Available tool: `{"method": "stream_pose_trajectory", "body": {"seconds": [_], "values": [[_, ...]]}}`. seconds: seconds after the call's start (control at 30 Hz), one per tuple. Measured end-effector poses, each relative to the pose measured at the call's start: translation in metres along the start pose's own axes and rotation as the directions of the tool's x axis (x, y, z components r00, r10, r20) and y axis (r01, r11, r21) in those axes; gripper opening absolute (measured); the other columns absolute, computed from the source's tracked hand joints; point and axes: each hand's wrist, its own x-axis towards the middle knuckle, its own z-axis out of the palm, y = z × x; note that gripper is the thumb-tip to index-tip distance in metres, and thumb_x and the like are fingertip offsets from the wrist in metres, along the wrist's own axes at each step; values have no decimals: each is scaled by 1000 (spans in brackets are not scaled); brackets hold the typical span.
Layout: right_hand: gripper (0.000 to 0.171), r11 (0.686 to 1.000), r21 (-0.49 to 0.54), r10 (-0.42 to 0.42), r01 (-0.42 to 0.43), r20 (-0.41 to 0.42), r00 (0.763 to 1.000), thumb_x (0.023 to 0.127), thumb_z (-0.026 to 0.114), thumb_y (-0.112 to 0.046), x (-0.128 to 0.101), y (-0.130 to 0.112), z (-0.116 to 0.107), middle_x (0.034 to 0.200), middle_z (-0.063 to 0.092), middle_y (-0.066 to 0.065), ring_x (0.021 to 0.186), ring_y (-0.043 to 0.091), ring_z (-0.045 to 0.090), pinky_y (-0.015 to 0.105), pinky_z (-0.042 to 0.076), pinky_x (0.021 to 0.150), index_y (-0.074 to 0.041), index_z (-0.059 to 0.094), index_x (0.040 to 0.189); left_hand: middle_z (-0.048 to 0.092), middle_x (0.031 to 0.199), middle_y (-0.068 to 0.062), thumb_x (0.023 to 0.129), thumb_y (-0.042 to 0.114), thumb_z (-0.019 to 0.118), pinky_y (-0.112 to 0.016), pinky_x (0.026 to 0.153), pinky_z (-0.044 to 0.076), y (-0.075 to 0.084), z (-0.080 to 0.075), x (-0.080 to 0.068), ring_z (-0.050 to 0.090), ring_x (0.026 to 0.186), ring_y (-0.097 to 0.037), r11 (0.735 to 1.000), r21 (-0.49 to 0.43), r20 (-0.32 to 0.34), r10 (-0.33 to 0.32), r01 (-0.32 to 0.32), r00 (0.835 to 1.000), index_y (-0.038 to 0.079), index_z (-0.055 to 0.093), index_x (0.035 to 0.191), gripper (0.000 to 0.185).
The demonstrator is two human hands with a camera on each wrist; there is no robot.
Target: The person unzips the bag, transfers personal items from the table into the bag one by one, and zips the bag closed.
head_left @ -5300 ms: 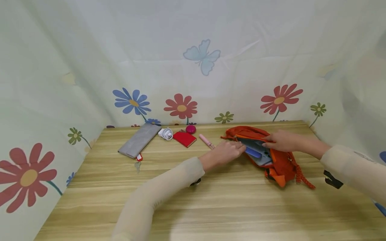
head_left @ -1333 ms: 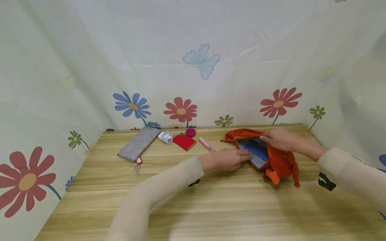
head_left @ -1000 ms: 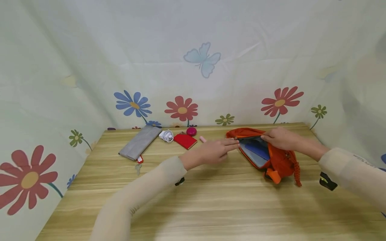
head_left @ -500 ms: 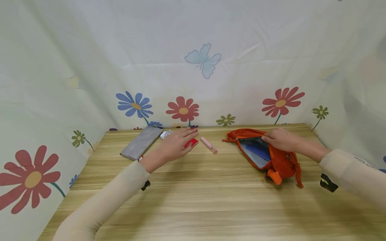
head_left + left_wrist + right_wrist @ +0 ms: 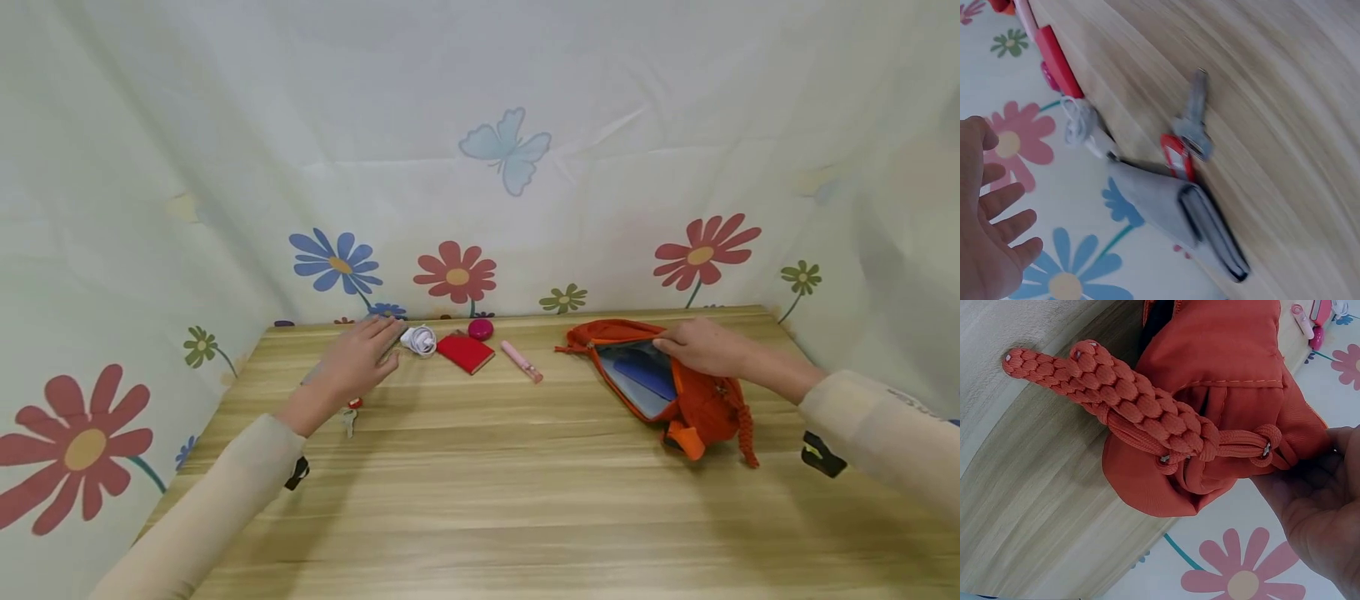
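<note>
Soft, even light fills the scene, diffused through the pale flowered curtain [image 5: 480,167] on every side. A broad pale sheen lies on the wooden table [image 5: 525,500] along its near edge, and shadows are faint, only a thin dark rim under the orange bag [image 5: 697,408] below the right hand [image 5: 701,346]. The head view bows straight lines toward its edges (a wide lens). The left wrist view is streaked with motion blur around the left hand [image 5: 988,231]; the right wrist view is crisp on the bag's braided cord [image 5: 1135,394].
</note>
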Motion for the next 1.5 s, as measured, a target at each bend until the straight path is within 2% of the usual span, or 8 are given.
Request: {"method": "stream_pose_trajectory", "body": {"seconds": [0.2,0.4,0.53,0.77,0.93,1.03,1.3,1.5], "values": [[43,1000,-21,10,-10,16,1000,107,50,-22,1,2,-2,64,44,-1,57,15,39,31,36,60,14,65,124,48,152,-19,101,34,59,-55,116,33,-25,10,-6,44,140,-42,994,36,46,-107,105,993,3,45,153,62],[42,1000,-19,13,-13,25,1000,107,50,-20,3,2,-2,64,45,0,56,15,38,31,37,60,14,63,127,44,154,-23,102,37,59,-57,116,33,-44,22,-8,42,140,-45,975,-9,104,-221,223,970,2,39,155,66],[42,1000,-22,-2,3,26,1000,107,50,-20,4,3,-2,66,49,0,58,15,40,34,41,65,14,63,127,39,156,-25,102,43,58,-59,115,33,-56,30,-9,38,142,-47,963,-13,137,-266,270,954,2,35,157,72],[42,999,-33,-12,12,25,1000,107,50,-22,2,4,-2,71,56,-1,60,15,42,35,43,67,14,64,125,25,161,-32,100,55,56,-66,115,26,-64,44,-7,24,144,-58,955,-20,213,-284,295,935,-1,22,160,88],[40,1000,-22,-8,8,13,1000,107,50,-19,3,4,-2,67,51,-1,58,15,40,32,39,63,13,65,125,16,163,-32,99,61,53,-68,116,21,-64,53,-6,16,146,-58,940,-47,267,-314,338,911,-2,17,161,95],[38,1000,-7,-4,4,8,1000,106,51,-18,3,3,-1,64,45,0,56,15,39,32,36,59,13,66,124,15,163,-33,100,59,52,-68,117,20,-64,55,-5,15,146,-58,931,-62,281,-328,359,902,-2,15,161,94],[39,1000,4,0,0,8,1000,106,51,-18,4,4,0,65,47,0,57,15,38,32,37,60,14,64,126,24,157,-40,104,46,52,-61,118,26,-66,64,-4,25,144,-55,932,-75,259,-326,356,909,-15,20,154,85],[41,1000,1,10,-10,6,1000,106,51,-19,4,4,1,66,48,0,58,16,38,32,37,61,14,63,128,28,154,-41,104,42,55,-61,117,28,-64,66,-1,28,143,-56,933,-56,244,-333,356,911,-18,25,151,81]]}}
